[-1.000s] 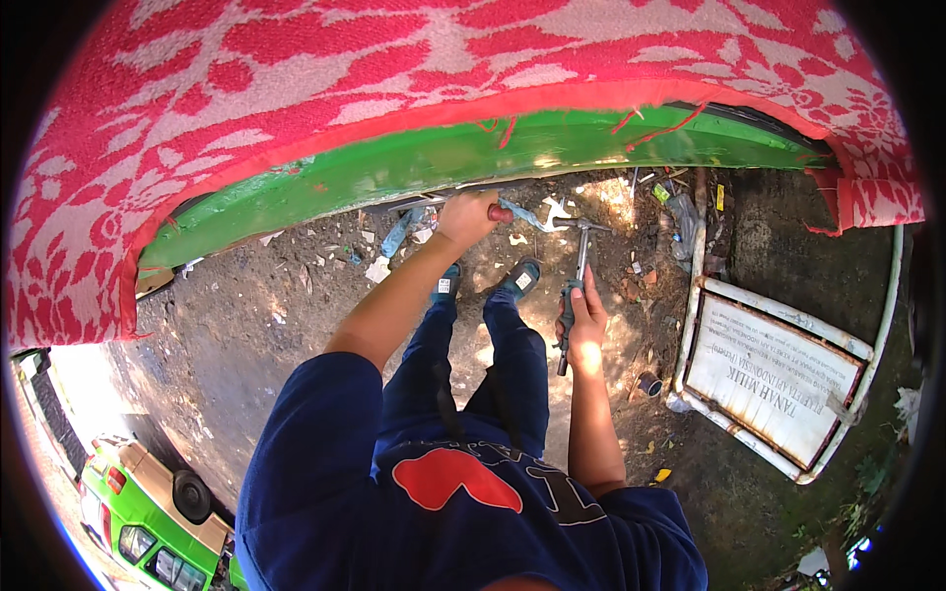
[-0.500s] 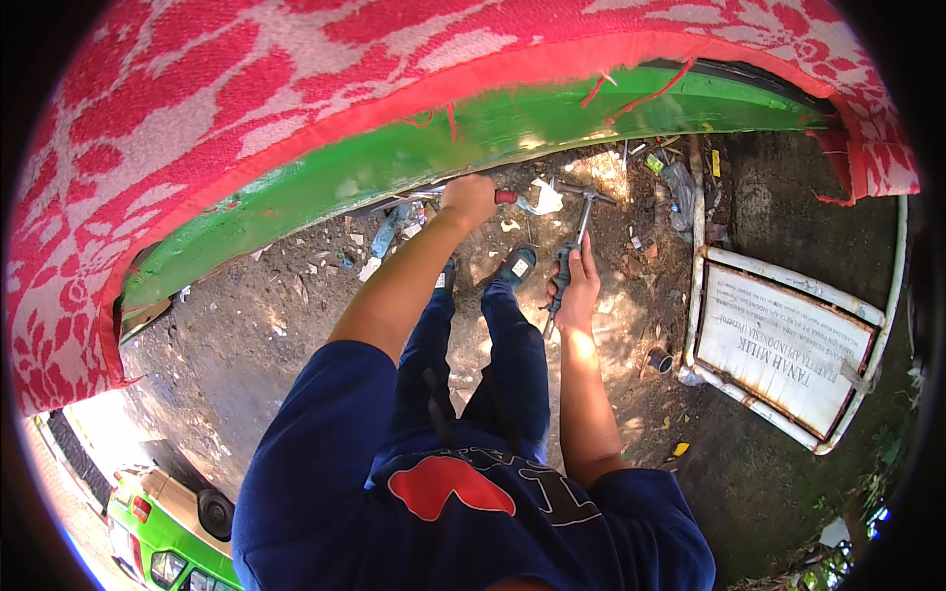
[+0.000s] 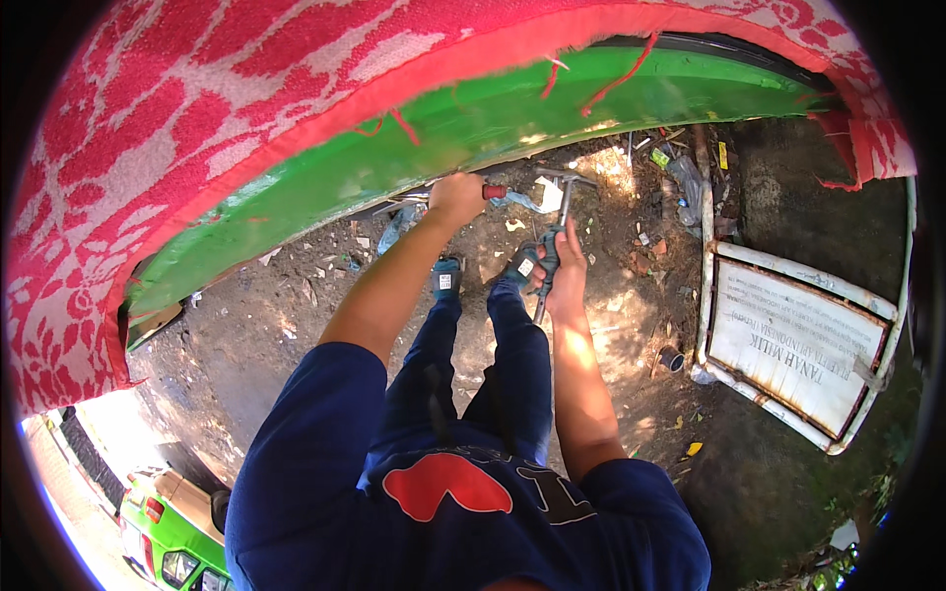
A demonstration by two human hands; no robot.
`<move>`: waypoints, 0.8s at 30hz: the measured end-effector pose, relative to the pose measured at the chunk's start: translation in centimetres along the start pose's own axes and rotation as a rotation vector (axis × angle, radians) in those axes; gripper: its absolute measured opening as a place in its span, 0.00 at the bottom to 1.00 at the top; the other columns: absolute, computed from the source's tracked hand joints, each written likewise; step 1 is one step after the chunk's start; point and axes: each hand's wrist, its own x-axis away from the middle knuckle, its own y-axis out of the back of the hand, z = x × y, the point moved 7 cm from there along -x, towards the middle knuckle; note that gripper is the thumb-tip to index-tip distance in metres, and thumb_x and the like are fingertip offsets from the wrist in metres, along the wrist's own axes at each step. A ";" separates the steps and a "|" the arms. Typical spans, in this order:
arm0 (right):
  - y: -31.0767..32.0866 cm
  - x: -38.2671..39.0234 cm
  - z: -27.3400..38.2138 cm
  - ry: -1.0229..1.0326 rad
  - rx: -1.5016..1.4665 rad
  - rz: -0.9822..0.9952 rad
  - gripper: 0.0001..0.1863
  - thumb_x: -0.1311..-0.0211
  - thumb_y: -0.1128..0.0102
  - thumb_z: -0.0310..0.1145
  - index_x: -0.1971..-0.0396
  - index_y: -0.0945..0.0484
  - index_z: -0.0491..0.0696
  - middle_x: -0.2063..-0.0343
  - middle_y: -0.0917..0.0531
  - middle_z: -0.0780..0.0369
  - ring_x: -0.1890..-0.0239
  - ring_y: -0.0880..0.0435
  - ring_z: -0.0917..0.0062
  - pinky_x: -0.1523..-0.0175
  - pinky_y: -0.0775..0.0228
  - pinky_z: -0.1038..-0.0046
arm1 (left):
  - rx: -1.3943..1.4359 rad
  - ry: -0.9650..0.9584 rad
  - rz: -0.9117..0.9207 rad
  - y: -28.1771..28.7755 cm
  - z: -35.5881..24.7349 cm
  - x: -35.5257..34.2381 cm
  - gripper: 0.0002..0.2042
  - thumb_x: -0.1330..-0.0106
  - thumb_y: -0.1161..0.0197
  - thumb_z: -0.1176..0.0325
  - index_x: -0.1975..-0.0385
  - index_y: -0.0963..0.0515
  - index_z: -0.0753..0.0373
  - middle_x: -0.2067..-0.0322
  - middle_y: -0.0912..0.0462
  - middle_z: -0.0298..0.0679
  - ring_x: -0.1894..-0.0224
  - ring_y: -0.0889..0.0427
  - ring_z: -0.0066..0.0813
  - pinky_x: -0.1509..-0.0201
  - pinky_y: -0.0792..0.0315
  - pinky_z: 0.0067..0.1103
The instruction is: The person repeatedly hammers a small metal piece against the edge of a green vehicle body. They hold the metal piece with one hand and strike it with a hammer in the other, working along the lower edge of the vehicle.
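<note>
My left hand (image 3: 455,197) is closed around a red-handled tool (image 3: 493,192), held against the lower edge of a curved green panel (image 3: 325,197). My right hand (image 3: 567,271) grips the dark handle of a hammer (image 3: 562,202). The hammer's metal head points up, just right of the red handle. Both hands are raised in front of me, above my feet in blue shoes (image 3: 445,276). A red patterned cloth (image 3: 197,128) covers the top of the green panel.
Dirt ground (image 3: 296,325) with scattered litter lies below. A white framed signboard (image 3: 798,335) lies flat at the right, with a small can (image 3: 672,360) beside it. A green vehicle (image 3: 168,532) shows at the lower left.
My right hand has lifted the hammer up toward the red-handled tool. My left hand stays at the panel's edge, and the view has tilted slightly.
</note>
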 end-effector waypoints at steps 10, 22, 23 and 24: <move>0.7 -0.2 -1.2 -0.002 0.039 -0.006 0.27 0.26 0.50 0.37 0.29 0.41 0.61 0.78 0.27 0.65 0.87 0.33 0.83 0.84 0.41 0.79 | -0.081 -0.034 0.011 -1.1 -0.2 0.9 0.10 0.41 0.40 0.60 0.67 0.17 0.58 0.71 0.15 0.48 0.66 0.14 0.48 0.61 0.21 0.39; -0.3 2.3 -5.4 -0.234 0.018 0.133 0.30 0.25 0.52 0.40 0.27 0.47 0.63 0.77 0.27 0.62 0.86 0.34 0.80 0.83 0.42 0.77 | 0.035 0.003 -0.046 0.2 0.2 1.5 0.07 0.41 0.41 0.65 0.67 0.20 0.58 0.72 0.15 0.50 0.67 0.15 0.50 0.62 0.22 0.41; 0.1 2.1 -4.3 -0.147 -0.090 0.100 0.30 0.25 0.54 0.41 0.26 0.50 0.65 0.76 0.28 0.63 0.86 0.34 0.80 0.83 0.42 0.77 | 0.048 -0.005 -0.061 0.0 0.0 1.3 0.07 0.42 0.40 0.64 0.67 0.20 0.57 0.73 0.16 0.49 0.68 0.15 0.50 0.63 0.22 0.41; -0.1 2.0 -3.3 -0.060 -0.202 0.079 0.31 0.24 0.55 0.42 0.26 0.52 0.66 0.75 0.28 0.63 0.85 0.34 0.80 0.83 0.42 0.78 | 0.040 -0.005 -0.071 0.0 0.2 1.4 0.07 0.42 0.40 0.64 0.67 0.20 0.57 0.73 0.16 0.49 0.68 0.15 0.50 0.63 0.22 0.41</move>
